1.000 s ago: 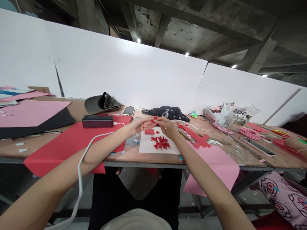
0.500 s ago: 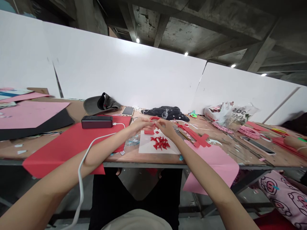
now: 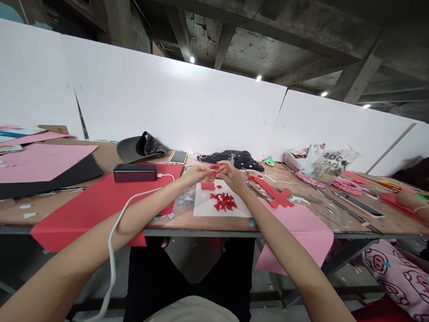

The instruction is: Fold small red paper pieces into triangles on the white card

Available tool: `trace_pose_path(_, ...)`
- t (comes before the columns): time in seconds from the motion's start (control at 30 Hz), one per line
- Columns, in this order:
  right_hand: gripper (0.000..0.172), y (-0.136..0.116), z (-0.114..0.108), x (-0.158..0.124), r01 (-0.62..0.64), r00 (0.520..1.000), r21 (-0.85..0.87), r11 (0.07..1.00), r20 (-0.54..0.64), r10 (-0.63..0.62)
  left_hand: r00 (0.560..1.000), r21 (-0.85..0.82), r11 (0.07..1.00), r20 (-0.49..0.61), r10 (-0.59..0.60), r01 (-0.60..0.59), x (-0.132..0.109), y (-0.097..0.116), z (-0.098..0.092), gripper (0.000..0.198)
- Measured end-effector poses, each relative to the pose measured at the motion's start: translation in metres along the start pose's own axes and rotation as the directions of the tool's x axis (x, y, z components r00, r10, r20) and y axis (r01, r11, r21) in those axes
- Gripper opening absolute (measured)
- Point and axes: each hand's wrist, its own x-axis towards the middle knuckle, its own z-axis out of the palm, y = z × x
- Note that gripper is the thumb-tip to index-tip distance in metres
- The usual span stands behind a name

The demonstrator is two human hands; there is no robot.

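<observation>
My left hand (image 3: 199, 174) is closed, pinching a small red paper piece (image 3: 213, 174) between thumb and fingers. Facing it, my right hand (image 3: 233, 177) has its fingers curled at the same piece, which they partly hide. A red curved band (image 3: 214, 167) shows just behind the fingertips; whether it is joined to the piece I cannot tell. Below both hands lies a white sheet (image 3: 201, 209) bearing a heap of small folded red paper pieces (image 3: 225, 202). A flat red rectangle of paper (image 3: 208, 186) rests near its upper left.
A power bank (image 3: 135, 173) with a white cable (image 3: 112, 250) running over my left arm sits on red paper (image 3: 90, 210). Pink paper (image 3: 298, 237) overhangs the edge at right, near red strips (image 3: 273, 190). A cap (image 3: 140, 146), phones (image 3: 359, 204) and another person's arm (image 3: 414, 201) are around.
My right hand's fingers have lifted and spread slightly from a tight pinch, showing more of the red piece. My left hand stays nearly in place.
</observation>
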Motion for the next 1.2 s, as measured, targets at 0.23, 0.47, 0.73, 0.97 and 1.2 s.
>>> trace_pose_path(0.23, 0.015, 0.003, -0.001, 0.001, 0.172, 0.984, 0.001, 0.985, 0.046, -0.172, 0.993, -0.04, 0.994, 0.058, -0.103, 0.106, 0.003, -0.005, -0.005, 0.033)
trace_pose_path(0.47, 0.015, 0.002, -0.001, 0.001, 0.148, 0.987, -0.017, 0.989, 0.069, -0.146, 1.0, 0.051, 0.999, 0.004, 0.012, -0.012, -0.005, 0.0, 0.0, 0.035)
trace_pose_path(0.73, 0.004, 0.005, 0.003, 0.0, -0.007, 1.0, 0.014, 1.0, 0.003, 0.007, 0.986, 0.171, 0.974, 0.105, 0.133, -0.15, -0.005, -0.002, 0.005, 0.034)
trace_pose_path(0.97, 0.015, 0.008, 0.004, 0.001, -0.16, 0.987, 0.242, 0.957, 0.064, 0.149, 0.971, 0.168, 0.96, 0.129, 0.202, -0.223, 0.004, -0.01, 0.001, 0.031)
trace_pose_path(1.2, 0.008, 0.005, 0.001, 0.001, -0.078, 0.996, 0.194, 0.978, 0.051, 0.069, 0.973, 0.142, 0.966, 0.12, 0.199, -0.216, 0.005, -0.01, -0.002, 0.028)
